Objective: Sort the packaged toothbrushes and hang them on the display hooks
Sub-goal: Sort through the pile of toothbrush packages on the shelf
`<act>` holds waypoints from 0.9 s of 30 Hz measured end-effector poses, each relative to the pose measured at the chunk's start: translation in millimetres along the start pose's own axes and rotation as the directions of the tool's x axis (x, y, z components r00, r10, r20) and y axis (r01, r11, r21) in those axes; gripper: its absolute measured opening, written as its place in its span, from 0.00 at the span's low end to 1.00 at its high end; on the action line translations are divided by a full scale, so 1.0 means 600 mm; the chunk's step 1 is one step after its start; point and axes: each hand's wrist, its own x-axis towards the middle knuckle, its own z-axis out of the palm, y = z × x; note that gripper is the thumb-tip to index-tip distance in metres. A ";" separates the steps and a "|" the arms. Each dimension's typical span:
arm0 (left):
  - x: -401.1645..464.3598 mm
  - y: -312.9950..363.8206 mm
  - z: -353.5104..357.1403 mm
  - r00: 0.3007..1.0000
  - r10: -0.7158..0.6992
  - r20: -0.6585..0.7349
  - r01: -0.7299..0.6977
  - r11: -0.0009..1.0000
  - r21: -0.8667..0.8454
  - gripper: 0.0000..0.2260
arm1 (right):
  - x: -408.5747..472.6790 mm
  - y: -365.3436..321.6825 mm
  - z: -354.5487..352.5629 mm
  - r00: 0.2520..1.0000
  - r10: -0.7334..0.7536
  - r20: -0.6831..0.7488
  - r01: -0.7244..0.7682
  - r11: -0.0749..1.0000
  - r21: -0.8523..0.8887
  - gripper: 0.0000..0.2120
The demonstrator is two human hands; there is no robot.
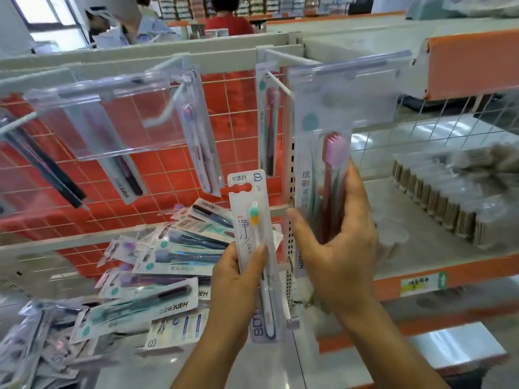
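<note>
Crowding the hooks (276, 81), clear tag holders (106, 119), loose toothbrush packs (157, 276) heaped below

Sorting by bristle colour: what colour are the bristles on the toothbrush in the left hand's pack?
Teal-green above orange-yellow, on the white carded toothbrush pack; clearest in the head view.

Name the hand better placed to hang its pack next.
Right, probably. The right hand holds the pink-bristled pack raised, its top at the hook. The left hand holds the white pack lower, away from any hook.
</note>
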 end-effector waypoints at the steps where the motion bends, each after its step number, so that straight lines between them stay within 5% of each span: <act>1: 0.001 -0.001 -0.002 1.000 0.001 -0.004 -0.001 1.000 0.007 0.05 | -0.001 0.004 0.003 1.000 -0.013 0.004 0.013 1.000 -0.013 0.40; 13: 0.026 0.003 -0.018 0.997 -0.033 -0.068 0.031 0.999 -0.032 0.05 | 0.055 0.039 0.071 0.992 0.121 0.037 -0.118 0.990 -0.073 0.38; 27: 0.042 0.011 -0.042 0.996 -0.033 -0.086 0.031 0.999 -0.021 0.04 | 0.208 0.082 0.193 0.974 0.225 0.019 -0.223 0.972 -0.069 0.19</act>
